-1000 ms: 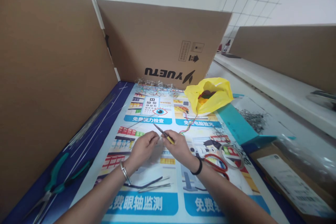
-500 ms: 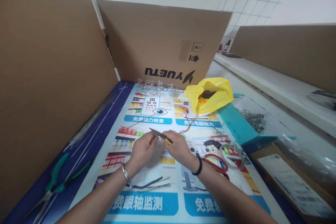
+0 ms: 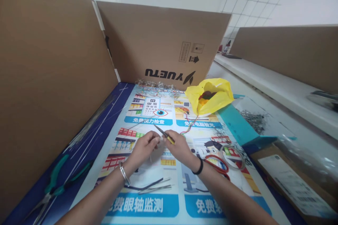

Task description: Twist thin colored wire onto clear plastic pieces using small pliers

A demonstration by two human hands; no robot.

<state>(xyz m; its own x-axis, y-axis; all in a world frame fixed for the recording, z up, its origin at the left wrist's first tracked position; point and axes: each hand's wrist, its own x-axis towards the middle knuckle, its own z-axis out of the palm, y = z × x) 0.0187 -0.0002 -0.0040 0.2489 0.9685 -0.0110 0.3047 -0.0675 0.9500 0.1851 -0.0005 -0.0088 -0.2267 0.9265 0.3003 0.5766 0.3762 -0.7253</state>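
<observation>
My right hand (image 3: 179, 147) is closed round a small pointed tool (image 3: 164, 134) with a dark slim tip and a yellow-and-black handle. The tip points up and to the left, past the left fingertips. Just beside it, my left hand (image 3: 144, 147) is closed in a pinch. A thin pale strand (image 3: 150, 158) hangs below these fingers; what they hold is mostly hidden. Under both hands lies a printed poster sheet (image 3: 148, 168). Several thin wire pieces (image 3: 155, 185) rest on it nearer to me.
Green-handled pliers (image 3: 52, 186) lie at the left. Red-handled scissors (image 3: 218, 165) and a clear tape roll (image 3: 233, 156) are on the right. Farther back stand a yellow bag (image 3: 220, 98) with coloured cords and a teal box (image 3: 237, 123). Cardboard walls (image 3: 158, 31) close the back and left.
The pointed tool's tip has moved off the left fingers and now points more upward. A thin strand shows below my left hand. The hands stay close together.
</observation>
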